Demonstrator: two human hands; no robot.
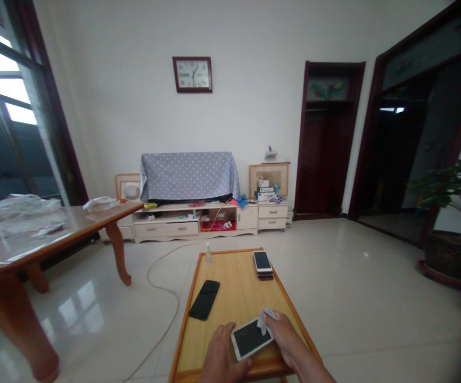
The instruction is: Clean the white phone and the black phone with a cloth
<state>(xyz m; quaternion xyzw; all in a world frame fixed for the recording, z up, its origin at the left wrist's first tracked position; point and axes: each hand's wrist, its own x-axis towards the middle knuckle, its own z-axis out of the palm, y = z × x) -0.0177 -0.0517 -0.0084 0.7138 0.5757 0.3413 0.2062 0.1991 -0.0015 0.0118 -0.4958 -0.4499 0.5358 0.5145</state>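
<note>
bare left hand (220, 352) with thumb spread, right hand (284, 332) pinched, right forearm (312, 366) slanting inward

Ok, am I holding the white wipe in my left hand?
No, your right hand holds the white wipe over the white-framed smartphone, while your left hand grips that phone's opposite end.

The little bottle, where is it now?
In the head view, the little bottle stands at the far left corner of the yellow table, beyond the black phone.
</note>
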